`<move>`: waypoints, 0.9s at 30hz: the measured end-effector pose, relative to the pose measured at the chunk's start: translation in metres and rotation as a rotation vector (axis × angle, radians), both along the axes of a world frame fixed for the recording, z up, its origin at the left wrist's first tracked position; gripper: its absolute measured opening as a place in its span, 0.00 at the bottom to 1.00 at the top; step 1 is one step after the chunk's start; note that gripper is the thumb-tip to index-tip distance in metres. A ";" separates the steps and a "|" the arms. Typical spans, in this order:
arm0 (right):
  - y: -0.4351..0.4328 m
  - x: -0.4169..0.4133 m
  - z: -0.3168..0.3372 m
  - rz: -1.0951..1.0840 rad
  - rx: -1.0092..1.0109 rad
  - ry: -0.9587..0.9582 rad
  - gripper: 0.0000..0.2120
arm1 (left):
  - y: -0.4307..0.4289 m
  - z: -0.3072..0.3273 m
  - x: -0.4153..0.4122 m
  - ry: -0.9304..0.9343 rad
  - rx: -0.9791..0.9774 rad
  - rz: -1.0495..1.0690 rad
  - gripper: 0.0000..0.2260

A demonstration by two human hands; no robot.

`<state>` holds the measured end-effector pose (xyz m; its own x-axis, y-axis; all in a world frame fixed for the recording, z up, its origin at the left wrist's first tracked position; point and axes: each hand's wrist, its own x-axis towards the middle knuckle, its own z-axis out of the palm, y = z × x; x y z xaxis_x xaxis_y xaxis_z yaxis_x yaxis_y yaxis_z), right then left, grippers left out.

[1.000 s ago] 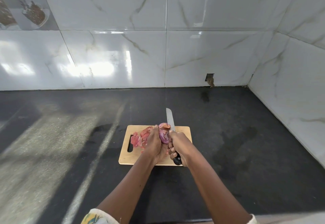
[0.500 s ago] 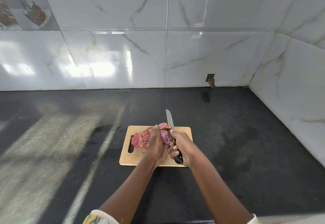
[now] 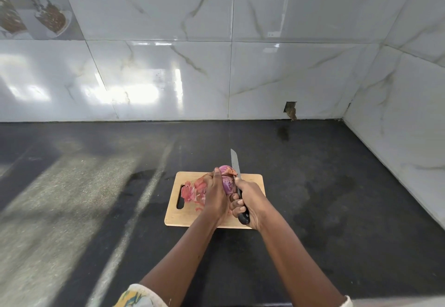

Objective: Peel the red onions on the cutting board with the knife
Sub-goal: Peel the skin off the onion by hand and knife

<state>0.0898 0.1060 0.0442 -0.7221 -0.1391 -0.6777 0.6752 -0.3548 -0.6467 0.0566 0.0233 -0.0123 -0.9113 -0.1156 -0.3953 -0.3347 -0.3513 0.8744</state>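
A wooden cutting board (image 3: 250,179) with a handle slot lies on the dark counter. Above its middle my left hand (image 3: 215,196) grips a red onion (image 3: 227,183), purple and partly stripped, with a loose flap of skin at its top. My right hand (image 3: 250,199) holds the black handle of a knife (image 3: 235,164); the blade points away from me and lies against the onion's right side, my thumb near the blade's base. A heap of reddish onion skins (image 3: 192,190) lies on the board's left part, by the slot.
The dark counter (image 3: 325,186) runs to a white marble-tiled wall (image 3: 216,77) behind and another on the right. A small hole (image 3: 291,109) sits low in the back wall. Sunlight streaks cross the counter on the left.
The onion has turned a little in my left hand, and the skin flap at its top has lifted further. Both hands stay over the board.
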 end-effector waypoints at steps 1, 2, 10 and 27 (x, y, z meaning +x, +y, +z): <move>-0.001 0.001 0.000 0.009 -0.010 -0.010 0.20 | 0.000 0.001 -0.003 0.000 -0.019 0.000 0.36; -0.002 0.001 0.000 0.011 -0.022 -0.018 0.20 | 0.000 0.003 -0.004 -0.009 -0.047 0.013 0.31; 0.006 -0.007 -0.004 -0.044 -0.181 0.076 0.16 | -0.004 -0.001 -0.006 0.020 0.162 -0.036 0.17; 0.014 0.007 -0.016 0.081 0.742 0.656 0.11 | -0.025 0.016 -0.010 -0.080 0.420 -0.094 0.21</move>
